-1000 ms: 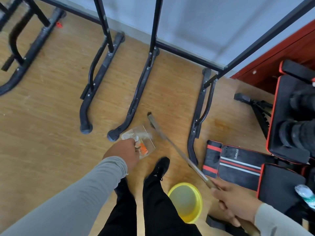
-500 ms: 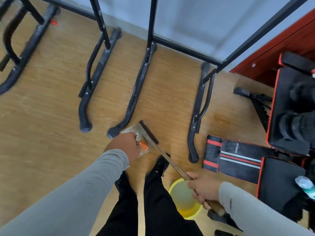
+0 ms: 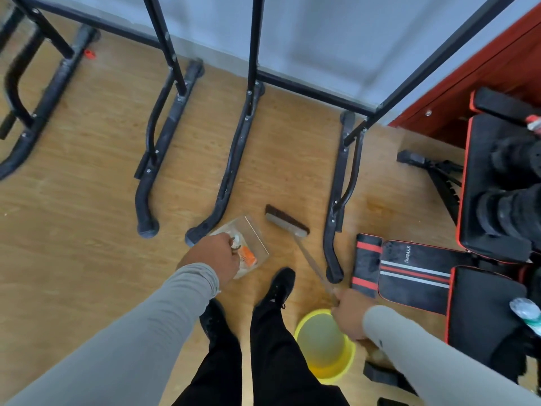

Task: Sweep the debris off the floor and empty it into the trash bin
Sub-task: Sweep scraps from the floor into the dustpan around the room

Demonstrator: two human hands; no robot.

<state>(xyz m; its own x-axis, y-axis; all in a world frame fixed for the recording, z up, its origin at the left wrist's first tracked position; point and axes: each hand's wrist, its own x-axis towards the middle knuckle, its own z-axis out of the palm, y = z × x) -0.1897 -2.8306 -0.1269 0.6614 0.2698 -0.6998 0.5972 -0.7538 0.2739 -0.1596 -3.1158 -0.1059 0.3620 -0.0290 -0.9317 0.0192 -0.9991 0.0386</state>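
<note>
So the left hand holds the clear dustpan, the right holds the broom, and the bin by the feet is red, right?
Not quite: the bin is yellow, not red, as the head view shows. The rest stands: the left hand holds the clear dustpan, and the right hand holds the broom.

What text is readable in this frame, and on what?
"XYWang", as best it reads: white print, turned sideways, on the black bench pad with red and white stripes.
Orange wrapper in the clear dustpan: any print is too blurred to read.
Bottle at the right edge: label is too blurred to read.
Nothing else legible.
</note>
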